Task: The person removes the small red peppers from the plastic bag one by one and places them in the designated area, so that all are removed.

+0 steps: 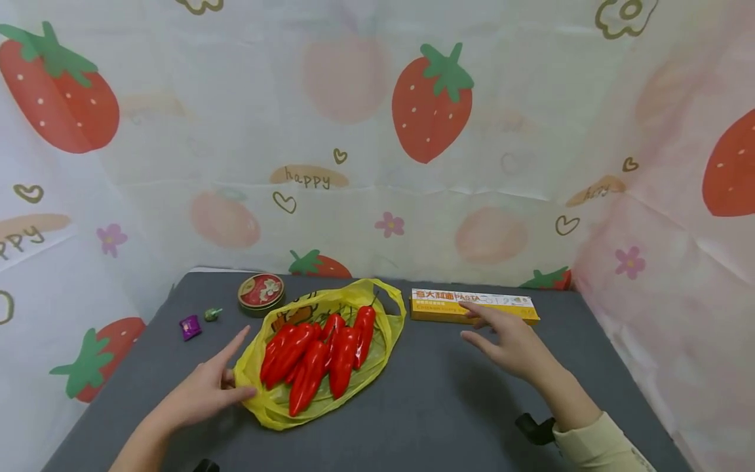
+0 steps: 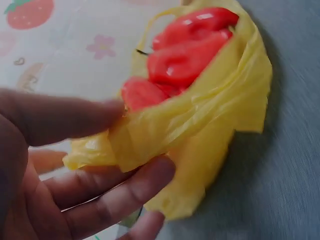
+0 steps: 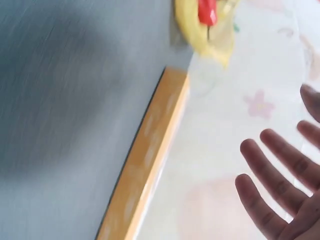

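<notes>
The left hand (image 1: 203,391) pinches the yellow plastic bag (image 1: 274,417) on the table (image 1: 407,419), the right hand (image 1: 512,337) hangs empty, fingers spread, and I'd fear a 1-handed tug spilling the red chili peppers (image 1: 309,379) inside.

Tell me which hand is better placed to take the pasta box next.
Probably the right hand: it looks free, its fingers open beside the pasta box, while the left hand pinches the yellow bag's edge, farther away.
</notes>
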The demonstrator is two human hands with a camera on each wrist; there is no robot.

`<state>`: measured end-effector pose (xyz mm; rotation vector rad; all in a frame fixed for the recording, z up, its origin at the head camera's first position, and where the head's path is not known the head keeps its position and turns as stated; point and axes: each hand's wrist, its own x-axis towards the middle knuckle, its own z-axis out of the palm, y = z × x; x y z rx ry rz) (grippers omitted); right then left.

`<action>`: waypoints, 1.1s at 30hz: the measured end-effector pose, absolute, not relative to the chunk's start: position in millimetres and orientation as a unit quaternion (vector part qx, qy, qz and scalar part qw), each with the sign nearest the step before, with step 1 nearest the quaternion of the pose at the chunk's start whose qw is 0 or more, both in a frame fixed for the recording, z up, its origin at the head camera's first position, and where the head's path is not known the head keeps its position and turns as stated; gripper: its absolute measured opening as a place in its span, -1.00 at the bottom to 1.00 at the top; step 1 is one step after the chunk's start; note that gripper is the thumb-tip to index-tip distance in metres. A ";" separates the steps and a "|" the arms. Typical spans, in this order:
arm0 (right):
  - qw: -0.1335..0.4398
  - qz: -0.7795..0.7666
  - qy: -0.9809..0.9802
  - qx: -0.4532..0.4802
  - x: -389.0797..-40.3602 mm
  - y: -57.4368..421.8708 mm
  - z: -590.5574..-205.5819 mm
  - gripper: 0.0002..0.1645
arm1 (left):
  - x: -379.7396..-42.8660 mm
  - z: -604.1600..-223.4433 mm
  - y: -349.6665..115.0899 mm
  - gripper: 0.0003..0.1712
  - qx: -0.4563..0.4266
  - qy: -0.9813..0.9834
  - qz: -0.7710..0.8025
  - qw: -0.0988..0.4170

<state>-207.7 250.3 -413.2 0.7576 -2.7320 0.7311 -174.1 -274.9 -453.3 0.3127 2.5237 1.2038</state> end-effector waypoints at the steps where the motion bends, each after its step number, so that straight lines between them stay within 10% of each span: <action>1: 0.103 0.263 -0.925 0.255 -208.9 242.6 -414.6 -0.29 | -174.9 -453.3 -274.7 0.17 0.111 0.879 0.433 0.164; 17: 0.043 0.384 -0.893 0.230 -250.2 143.7 -428.3 -0.41 | -162.6 -464.4 -259.4 -0.47 0.134 0.836 0.533 0.008; 33: -0.027 0.424 -0.890 0.165 -286.9 89.8 -469.2 -0.41 | -156.3 -475.5 -256.9 -0.49 0.141 0.816 0.561 -0.001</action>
